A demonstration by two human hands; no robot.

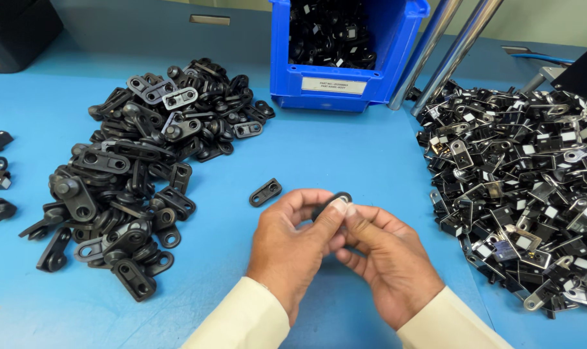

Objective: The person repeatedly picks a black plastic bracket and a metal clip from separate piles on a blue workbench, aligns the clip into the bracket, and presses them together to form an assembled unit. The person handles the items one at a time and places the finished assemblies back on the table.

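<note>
Both hands meet over the near middle of the blue desk. Left hand and right hand pinch one small black bracket between fingertips, held just above the desk, mostly hidden by fingers. Cream sleeves at the near edge. A lone black link piece lies on the desk just left of the hands. Big pile of black link parts to the left. Larger heap of black-and-silver parts on the right. Blue bin of black parts at the far centre, two metal rods beside it.
</note>
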